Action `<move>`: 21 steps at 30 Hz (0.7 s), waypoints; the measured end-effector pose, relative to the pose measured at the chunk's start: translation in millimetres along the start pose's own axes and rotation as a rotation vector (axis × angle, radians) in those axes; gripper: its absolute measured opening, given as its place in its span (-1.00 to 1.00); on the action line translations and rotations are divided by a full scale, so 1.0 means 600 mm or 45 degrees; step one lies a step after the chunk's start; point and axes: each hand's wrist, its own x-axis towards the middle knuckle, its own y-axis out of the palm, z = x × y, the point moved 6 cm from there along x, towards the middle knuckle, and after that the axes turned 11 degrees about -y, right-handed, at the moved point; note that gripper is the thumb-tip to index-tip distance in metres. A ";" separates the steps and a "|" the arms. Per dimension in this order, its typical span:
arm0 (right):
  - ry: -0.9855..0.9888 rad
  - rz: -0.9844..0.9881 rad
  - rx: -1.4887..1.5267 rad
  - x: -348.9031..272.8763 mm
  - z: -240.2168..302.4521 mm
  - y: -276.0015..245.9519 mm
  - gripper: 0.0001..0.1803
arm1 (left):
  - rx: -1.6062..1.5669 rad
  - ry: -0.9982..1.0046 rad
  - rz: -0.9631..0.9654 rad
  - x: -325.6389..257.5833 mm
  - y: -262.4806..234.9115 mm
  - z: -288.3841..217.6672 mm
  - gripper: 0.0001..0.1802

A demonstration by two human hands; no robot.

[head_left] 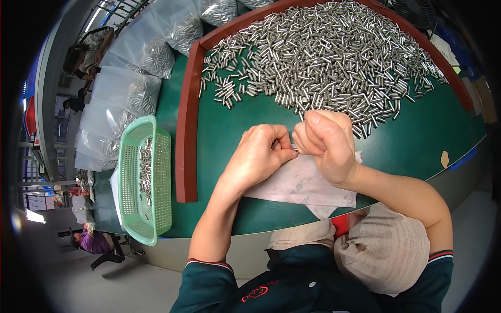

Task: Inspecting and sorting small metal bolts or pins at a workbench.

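My left hand [263,154] is closed in a pinch, thumb against fingers, with the shiny end of a small metal pin [295,150] showing at the fingertips. Right beside it, my right hand [329,143] is curled into a fist; whatever its fingers hold is hidden. Both hands are over a stained whitish cloth [313,190] laid near the table's front edge. Just beyond them spreads a large heap of short cylindrical metal pins [334,57] on the green tabletop [407,141].
A dark red wooden rail [187,130] borders the heap on the left and far side. Left of it stands a light green perforated basket [162,203] with metal pins inside. Clear plastic bags [141,94] of pins line the left edge. A person in purple [96,242] sits far left.
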 end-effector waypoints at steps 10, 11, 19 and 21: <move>0.038 -0.032 -0.029 0.004 0.000 -0.003 -0.58 | -0.040 0.018 0.019 0.004 0.001 0.000 -0.85; 0.025 -0.023 -0.009 0.003 -0.002 -0.006 -0.58 | -0.034 0.030 -0.017 0.001 -0.004 -0.002 -0.85; 0.115 -0.033 0.236 -0.003 -0.006 -0.011 -0.58 | -1.663 -0.057 0.809 0.007 -0.006 0.017 -0.91; 0.107 -0.023 0.229 -0.003 -0.004 -0.010 -0.58 | -1.701 -0.051 0.790 0.013 -0.002 0.021 -0.91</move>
